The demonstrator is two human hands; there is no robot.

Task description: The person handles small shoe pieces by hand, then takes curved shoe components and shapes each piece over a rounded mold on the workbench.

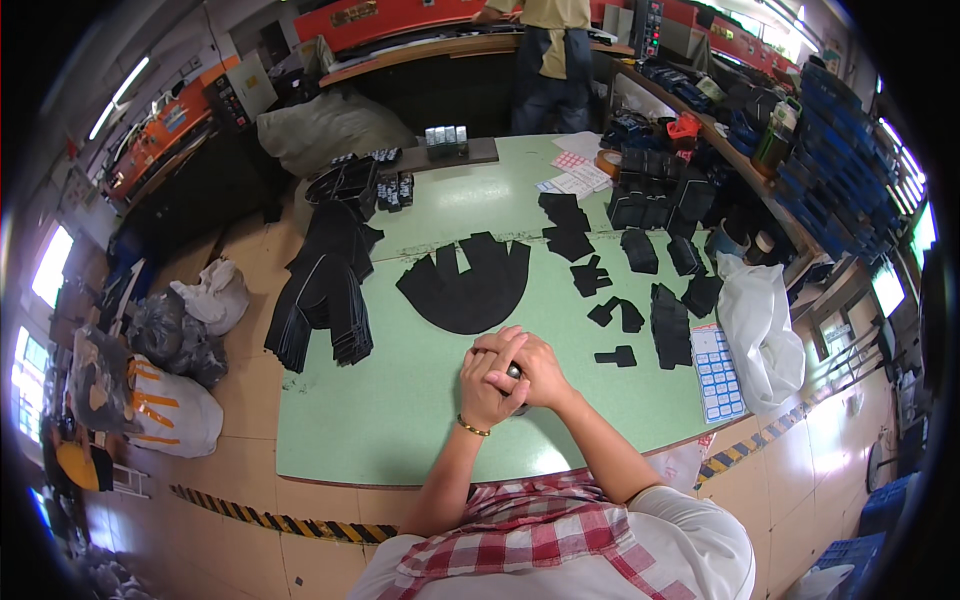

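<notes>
Near the front of the green table (420, 440), my left hand (484, 388) and my right hand (541, 368) are folded together with fingers overlapping. Between them shows a shiny dark round knob (514, 370); the rest of that object is hidden under my hands. Just beyond lies a black rounded piece (468, 290) of flat material with slits cut along its far edge. To its left sits a thick stack of black curved pieces (318, 310). Several small black cut pieces (620, 315) are spread out to the right.
A white plastic bag (760, 330) and a blue-and-white printed sheet (716, 380) lie at the right edge. Black stacks (650, 190), paper sheets (580, 180) and a tape roll (608, 162) sit farther back. Another person (552, 70) stands beyond the table. Filled sacks (175, 410) are on the left floor.
</notes>
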